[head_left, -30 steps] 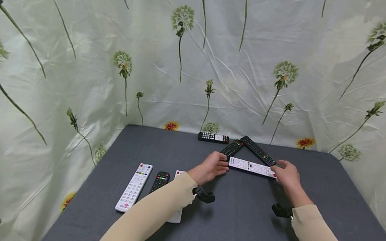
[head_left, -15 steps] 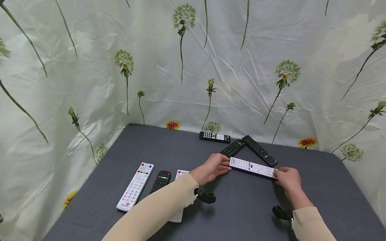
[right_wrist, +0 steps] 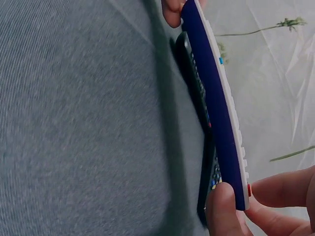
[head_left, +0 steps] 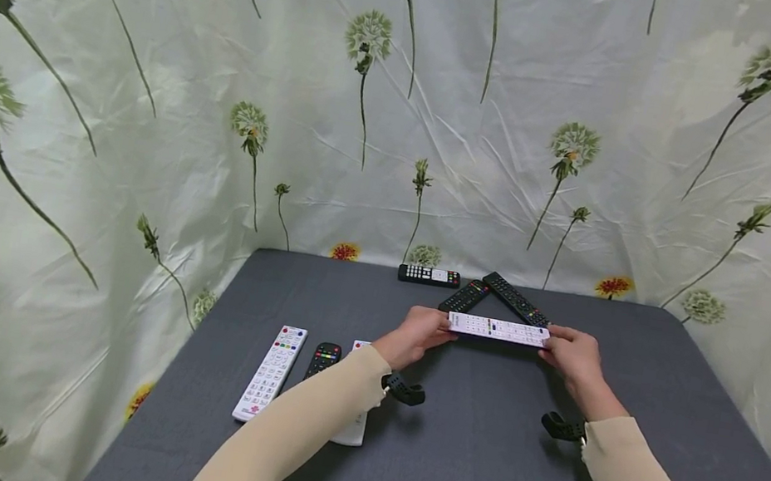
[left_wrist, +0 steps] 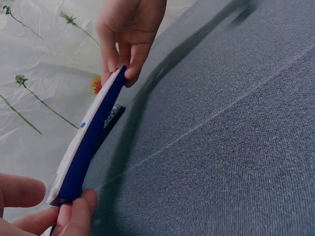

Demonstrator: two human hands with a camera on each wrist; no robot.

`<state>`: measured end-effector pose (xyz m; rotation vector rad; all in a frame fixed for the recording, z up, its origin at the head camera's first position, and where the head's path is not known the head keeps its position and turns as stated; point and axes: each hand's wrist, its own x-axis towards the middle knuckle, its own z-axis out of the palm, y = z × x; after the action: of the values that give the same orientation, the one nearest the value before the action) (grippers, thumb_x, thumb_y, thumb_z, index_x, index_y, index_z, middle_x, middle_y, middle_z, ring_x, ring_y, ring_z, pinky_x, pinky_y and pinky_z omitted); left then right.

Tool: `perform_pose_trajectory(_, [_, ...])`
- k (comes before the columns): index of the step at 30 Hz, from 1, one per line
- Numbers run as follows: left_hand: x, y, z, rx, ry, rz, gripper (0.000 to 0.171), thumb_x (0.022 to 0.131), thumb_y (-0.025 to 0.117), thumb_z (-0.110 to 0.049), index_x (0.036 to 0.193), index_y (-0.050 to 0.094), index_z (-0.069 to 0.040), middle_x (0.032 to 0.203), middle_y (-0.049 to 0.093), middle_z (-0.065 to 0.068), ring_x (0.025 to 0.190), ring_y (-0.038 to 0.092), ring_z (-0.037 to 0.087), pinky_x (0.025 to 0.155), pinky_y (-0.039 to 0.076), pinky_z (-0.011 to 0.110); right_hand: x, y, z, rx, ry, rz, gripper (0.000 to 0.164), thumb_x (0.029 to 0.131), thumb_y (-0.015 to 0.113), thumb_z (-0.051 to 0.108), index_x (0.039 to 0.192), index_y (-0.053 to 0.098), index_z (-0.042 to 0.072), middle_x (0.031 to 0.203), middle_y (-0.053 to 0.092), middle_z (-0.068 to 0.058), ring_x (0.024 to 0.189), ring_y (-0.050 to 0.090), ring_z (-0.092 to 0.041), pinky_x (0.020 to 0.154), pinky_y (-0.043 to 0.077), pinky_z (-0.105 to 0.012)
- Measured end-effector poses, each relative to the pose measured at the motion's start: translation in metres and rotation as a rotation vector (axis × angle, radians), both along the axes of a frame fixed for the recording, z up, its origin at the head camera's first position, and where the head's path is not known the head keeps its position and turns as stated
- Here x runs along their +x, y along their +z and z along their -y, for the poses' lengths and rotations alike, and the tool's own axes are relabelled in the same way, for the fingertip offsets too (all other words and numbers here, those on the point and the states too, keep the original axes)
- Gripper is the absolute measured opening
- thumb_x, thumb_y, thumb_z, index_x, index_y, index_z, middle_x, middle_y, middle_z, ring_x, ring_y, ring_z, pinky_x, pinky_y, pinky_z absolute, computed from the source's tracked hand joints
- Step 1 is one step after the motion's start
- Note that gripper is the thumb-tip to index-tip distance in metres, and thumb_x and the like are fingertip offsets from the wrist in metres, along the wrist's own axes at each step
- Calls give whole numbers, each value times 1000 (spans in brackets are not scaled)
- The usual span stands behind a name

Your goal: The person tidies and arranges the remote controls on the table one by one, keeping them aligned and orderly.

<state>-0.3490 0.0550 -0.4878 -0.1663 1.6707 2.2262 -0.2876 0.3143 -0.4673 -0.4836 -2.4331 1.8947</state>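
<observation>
A white remote control [head_left: 497,330] with a dark blue underside is held level across both hands, raised over the grey table. My left hand [head_left: 414,336] grips its left end, fingers underneath, as the left wrist view shows. At the other end, my right hand [head_left: 574,361] pinches the remote between thumb and fingers; in the right wrist view a fingertip [right_wrist: 268,191] lies by its red button. Just behind it, two black remotes [head_left: 465,296] [head_left: 516,300] lie slanted on the table, their top ends close together.
Another black remote [head_left: 429,276] lies crosswise at the table's back edge. On the left, a white remote [head_left: 269,373], a black remote [head_left: 323,358] and a second white one [head_left: 351,430] lie in a row, partly hidden by my left sleeve. A flowered curtain [head_left: 404,126] hangs behind the table [head_left: 470,473].
The held white remote has come up and shifted a little to the left, with both hands on its ends. My right hand has firmed its hold at the right end. The other remotes have stayed put.
</observation>
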Motion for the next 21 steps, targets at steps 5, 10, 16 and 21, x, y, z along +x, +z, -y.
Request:
perform_pose_trajectory(5, [2, 4, 10, 4, 24, -25, 33, 88, 61, 15, 121, 64, 16, 112, 68, 26, 87, 71, 23, 88, 58, 39, 0, 7, 5, -72, 2, -6, 49, 102, 49, 2, 150, 41, -6, 137, 45, -26, 82, 63, -4, 85, 58, -28])
perform_pose_trajectory(10, [4, 9, 21, -7, 23, -32, 32, 88, 63, 14, 120, 66, 13, 113, 68, 25, 93, 71, 25, 85, 59, 37, 1, 12, 9, -135, 13, -4, 50, 103, 49, 4, 152, 40, -1, 141, 43, -24, 91, 65, -9, 94, 54, -33])
perform_pose_trajectory(16, [9, 14, 32, -2, 7, -30, 33, 87, 62, 16, 120, 64, 15, 115, 65, 27, 99, 69, 28, 87, 58, 39, 2, 17, 15, -192, 36, -15, 49, 105, 51, 7, 153, 41, 1, 131, 47, -18, 97, 65, -14, 94, 53, -31])
perform_pose_trajectory(21, [11, 17, 43, 13, 2, -22, 33, 86, 62, 18, 120, 63, 16, 117, 63, 29, 99, 69, 30, 88, 58, 39, 3, 23, 20, -231, 58, -9, 50, 105, 52, 9, 154, 40, 2, 130, 47, -17, 98, 64, -13, 97, 52, -33])
